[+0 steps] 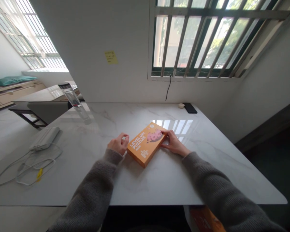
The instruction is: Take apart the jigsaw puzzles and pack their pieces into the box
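Observation:
An orange puzzle box (145,145), printed "LEVEL UP! PUZZLES" with a pink picture, lies at an angle on the white marbled table (159,187). My right hand (174,143) grips its right edge, fingers on the top face and thumb low on the side. Beside the left end of the box is my left hand (118,144), its fingers curled in with thumb and forefinger close together. I see nothing in that hand, and its fingertips are partly hidden.
A clear bottle (71,95) stands at the back left. A white power strip (44,138) with a coiled cable (38,166) lies on the left. At the back right are a black phone (190,108) and a small round white object (181,105). Another orange box (207,219) shows below the front edge.

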`<state>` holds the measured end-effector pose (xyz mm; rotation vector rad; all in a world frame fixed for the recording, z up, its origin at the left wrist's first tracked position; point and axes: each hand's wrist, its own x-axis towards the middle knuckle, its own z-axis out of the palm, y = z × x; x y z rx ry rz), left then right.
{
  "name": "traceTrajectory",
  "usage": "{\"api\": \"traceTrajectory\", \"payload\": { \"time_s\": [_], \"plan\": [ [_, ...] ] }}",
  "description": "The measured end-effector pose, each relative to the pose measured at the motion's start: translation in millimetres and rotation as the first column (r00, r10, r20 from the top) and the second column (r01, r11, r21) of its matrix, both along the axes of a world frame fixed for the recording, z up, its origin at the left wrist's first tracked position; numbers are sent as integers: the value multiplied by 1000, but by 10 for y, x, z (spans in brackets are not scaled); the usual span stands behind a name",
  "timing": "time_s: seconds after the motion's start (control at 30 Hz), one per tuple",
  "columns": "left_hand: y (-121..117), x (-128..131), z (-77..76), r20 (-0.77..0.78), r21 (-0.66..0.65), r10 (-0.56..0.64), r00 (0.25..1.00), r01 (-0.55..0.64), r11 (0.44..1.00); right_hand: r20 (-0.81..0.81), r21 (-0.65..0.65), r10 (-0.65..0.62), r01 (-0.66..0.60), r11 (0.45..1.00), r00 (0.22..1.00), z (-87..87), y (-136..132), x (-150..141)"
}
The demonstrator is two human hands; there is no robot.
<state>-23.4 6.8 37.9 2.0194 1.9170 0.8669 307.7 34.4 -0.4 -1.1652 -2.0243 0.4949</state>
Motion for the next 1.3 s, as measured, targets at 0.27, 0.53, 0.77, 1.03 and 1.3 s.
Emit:
{"api": "traceTrajectory", "payload": {
  "time_s": [0.27,0.53,0.77,1.03,1.3],
  "plan": [
    [-332,-128,-565,-61,193,-409,910,413,890,115,146,-185,168,975,976,-24,-270,-94],
    [219,-218,-610,-37,173,-385,922,385,907,115,119,-91,77,990,989,-17,-143,-63],
    [892,-13,-449,-156,-2,-123,980,124,992,96,107,-164,154,982,982,-116,419,-98],
    [1245,58,-429,-233,-35,-72,970,65,997,28,94,-202,198,976,979,-177,938,-52],
    [1296,56,-449,-239,-21,-88,967,85,996,16,117,-185,182,976,983,-185,973,-50]
  ]
}}
